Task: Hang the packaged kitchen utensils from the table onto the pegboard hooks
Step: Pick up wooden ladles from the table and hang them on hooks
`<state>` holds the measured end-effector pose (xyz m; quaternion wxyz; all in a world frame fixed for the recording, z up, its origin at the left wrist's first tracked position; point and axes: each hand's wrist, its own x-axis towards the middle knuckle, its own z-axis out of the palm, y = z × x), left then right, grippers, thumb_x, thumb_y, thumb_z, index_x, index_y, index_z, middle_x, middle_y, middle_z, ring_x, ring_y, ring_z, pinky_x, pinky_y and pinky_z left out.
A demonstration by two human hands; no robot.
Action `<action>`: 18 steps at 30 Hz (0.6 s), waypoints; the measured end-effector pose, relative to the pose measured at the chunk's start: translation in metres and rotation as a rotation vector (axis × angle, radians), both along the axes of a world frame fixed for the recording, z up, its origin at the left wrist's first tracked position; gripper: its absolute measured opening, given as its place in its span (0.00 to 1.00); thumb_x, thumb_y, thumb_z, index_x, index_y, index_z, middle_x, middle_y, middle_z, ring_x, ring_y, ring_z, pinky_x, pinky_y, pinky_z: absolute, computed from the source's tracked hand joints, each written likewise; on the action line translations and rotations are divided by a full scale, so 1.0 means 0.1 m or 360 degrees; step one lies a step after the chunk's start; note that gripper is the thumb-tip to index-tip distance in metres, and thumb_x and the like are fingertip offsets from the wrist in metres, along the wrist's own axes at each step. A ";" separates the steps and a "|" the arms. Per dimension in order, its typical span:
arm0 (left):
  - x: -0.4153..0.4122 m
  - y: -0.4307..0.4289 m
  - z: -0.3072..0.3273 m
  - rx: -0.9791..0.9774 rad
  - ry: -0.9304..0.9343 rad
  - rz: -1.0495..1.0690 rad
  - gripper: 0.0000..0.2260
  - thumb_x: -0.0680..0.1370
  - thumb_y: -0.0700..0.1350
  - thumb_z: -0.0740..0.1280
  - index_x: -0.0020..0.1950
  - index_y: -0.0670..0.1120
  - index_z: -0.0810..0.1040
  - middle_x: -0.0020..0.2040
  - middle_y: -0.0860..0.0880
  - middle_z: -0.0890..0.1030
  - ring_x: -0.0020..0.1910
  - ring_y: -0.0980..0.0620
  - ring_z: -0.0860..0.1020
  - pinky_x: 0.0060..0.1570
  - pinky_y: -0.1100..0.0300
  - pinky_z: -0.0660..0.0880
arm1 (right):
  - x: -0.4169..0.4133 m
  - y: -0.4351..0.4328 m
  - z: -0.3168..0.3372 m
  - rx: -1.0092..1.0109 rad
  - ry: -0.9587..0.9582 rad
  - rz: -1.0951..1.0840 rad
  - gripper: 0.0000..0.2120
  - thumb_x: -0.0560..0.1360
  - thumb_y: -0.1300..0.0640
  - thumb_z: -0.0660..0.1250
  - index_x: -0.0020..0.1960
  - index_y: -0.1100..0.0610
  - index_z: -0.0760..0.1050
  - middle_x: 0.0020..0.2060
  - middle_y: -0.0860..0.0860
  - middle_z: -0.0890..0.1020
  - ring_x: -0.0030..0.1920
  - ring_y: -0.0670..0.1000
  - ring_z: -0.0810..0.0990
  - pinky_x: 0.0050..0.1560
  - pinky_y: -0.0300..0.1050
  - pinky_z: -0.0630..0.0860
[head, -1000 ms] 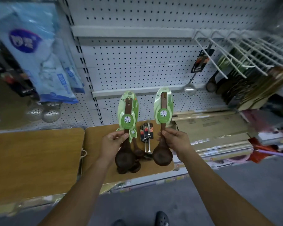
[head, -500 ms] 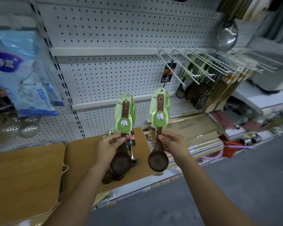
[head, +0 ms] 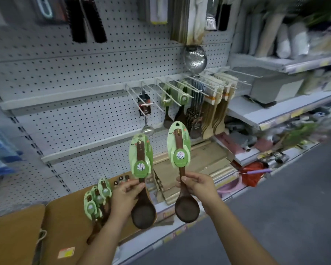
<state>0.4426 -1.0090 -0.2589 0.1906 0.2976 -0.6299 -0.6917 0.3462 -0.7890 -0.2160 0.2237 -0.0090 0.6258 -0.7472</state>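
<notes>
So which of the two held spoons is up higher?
The right spoon, pinched in the right hand: its green card tops out above the left spoon's.

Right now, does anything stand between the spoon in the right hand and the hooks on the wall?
Nothing visible does. The right hand holds its spoon up in open air, below and in front of the hooks. Some hooks already carry hanging spoons, set farther back.

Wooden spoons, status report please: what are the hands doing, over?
Left hand grips one packaged spoon, right hand grips second spoon. Both upright, short of the pegboard hooks. More packs on the table. Nothing seen blocking.
</notes>
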 end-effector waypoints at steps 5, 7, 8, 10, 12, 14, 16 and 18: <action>-0.21 0.62 0.07 0.0051 0.0036 0.0050 0.07 0.72 0.36 0.75 0.46 0.47 0.83 0.43 0.48 0.86 0.42 0.50 0.82 0.44 0.55 0.78 | -0.25 0.65 0.12 -0.0025 0.0016 -0.0006 0.11 0.78 0.73 0.65 0.60 0.71 0.76 0.40 0.59 0.85 0.33 0.50 0.86 0.36 0.39 0.82; -0.27 0.79 0.11 0.0042 0.0049 0.0052 0.08 0.72 0.34 0.74 0.45 0.48 0.83 0.37 0.53 0.86 0.38 0.53 0.82 0.43 0.57 0.79 | -0.32 0.79 0.13 -0.0044 0.0000 -0.0003 0.11 0.78 0.73 0.65 0.60 0.72 0.76 0.39 0.59 0.86 0.34 0.51 0.86 0.34 0.39 0.82; -0.29 0.85 0.12 0.0026 0.0052 0.0046 0.09 0.72 0.34 0.74 0.45 0.48 0.83 0.36 0.55 0.86 0.37 0.55 0.82 0.42 0.58 0.79 | -0.36 0.84 0.13 -0.0056 -0.0015 -0.0006 0.11 0.77 0.73 0.65 0.59 0.72 0.76 0.39 0.59 0.86 0.34 0.51 0.86 0.34 0.39 0.81; -0.36 0.92 0.11 -0.0009 0.0046 0.0048 0.08 0.72 0.35 0.75 0.45 0.48 0.84 0.38 0.55 0.86 0.39 0.54 0.82 0.43 0.57 0.80 | -0.44 0.88 0.13 -0.0069 -0.0035 -0.0008 0.11 0.77 0.72 0.66 0.59 0.72 0.76 0.40 0.60 0.86 0.34 0.52 0.86 0.33 0.39 0.81; -0.46 0.93 0.08 -0.0003 0.0032 0.0061 0.08 0.71 0.37 0.76 0.45 0.49 0.85 0.42 0.52 0.87 0.42 0.51 0.83 0.45 0.54 0.81 | -0.55 0.88 0.11 -0.0049 -0.0028 0.0010 0.10 0.77 0.72 0.66 0.58 0.72 0.77 0.43 0.62 0.86 0.35 0.52 0.86 0.33 0.39 0.81; -0.58 0.93 0.05 0.0014 0.0012 0.0070 0.08 0.71 0.38 0.77 0.44 0.51 0.85 0.44 0.49 0.87 0.43 0.49 0.84 0.46 0.52 0.81 | -0.67 0.85 0.10 -0.0031 -0.0021 0.0039 0.09 0.77 0.71 0.67 0.57 0.70 0.77 0.43 0.61 0.86 0.35 0.52 0.86 0.34 0.39 0.81; -0.73 0.95 0.03 0.0010 0.0015 0.0073 0.08 0.71 0.39 0.77 0.45 0.51 0.85 0.44 0.49 0.87 0.44 0.49 0.84 0.46 0.53 0.81 | -0.82 0.81 0.10 -0.0025 -0.0017 0.0064 0.07 0.77 0.71 0.66 0.55 0.67 0.78 0.41 0.59 0.86 0.35 0.51 0.86 0.34 0.38 0.80; -0.91 0.96 0.01 0.0019 0.0057 0.0085 0.08 0.71 0.38 0.76 0.46 0.49 0.84 0.44 0.48 0.87 0.43 0.49 0.84 0.44 0.57 0.81 | -1.00 0.76 0.09 -0.0009 -0.0013 0.0087 0.06 0.77 0.71 0.66 0.53 0.66 0.79 0.42 0.60 0.86 0.36 0.51 0.86 0.34 0.38 0.80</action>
